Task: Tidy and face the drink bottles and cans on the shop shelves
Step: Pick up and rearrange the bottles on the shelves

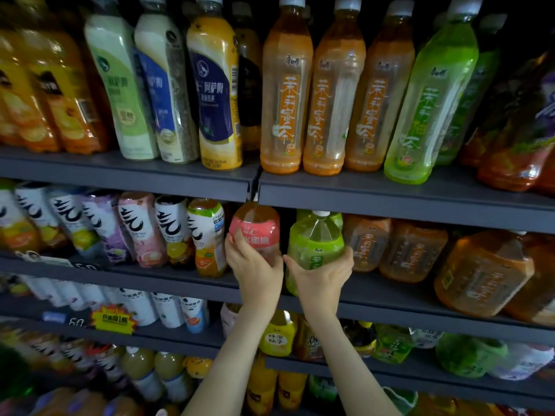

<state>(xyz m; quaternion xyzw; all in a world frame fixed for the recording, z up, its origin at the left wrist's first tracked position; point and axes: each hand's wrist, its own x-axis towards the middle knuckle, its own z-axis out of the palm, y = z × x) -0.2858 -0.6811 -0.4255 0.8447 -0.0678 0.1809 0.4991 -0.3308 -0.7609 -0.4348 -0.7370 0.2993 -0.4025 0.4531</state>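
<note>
My left hand [255, 268] grips a pink-labelled peach drink bottle [254, 228] on the second shelf [168, 276], its top tucked under the shelf edge above. Beside it my right hand [322, 274] grips a green tea bottle [315, 241] with a white cap, which stands at the front of the same shelf. The two bottles are side by side, a small gap between them. Both of my forearms reach up from the bottom of the view.
Orange tea bottles [413, 250] stand to the right of the green one. Sparkling water bottles [144, 229] with black-and-white labels line the left. The top shelf [390, 193] holds tall orange tea bottles [285, 100] and milk tea bottles [213, 94]. Lower shelves carry more drinks.
</note>
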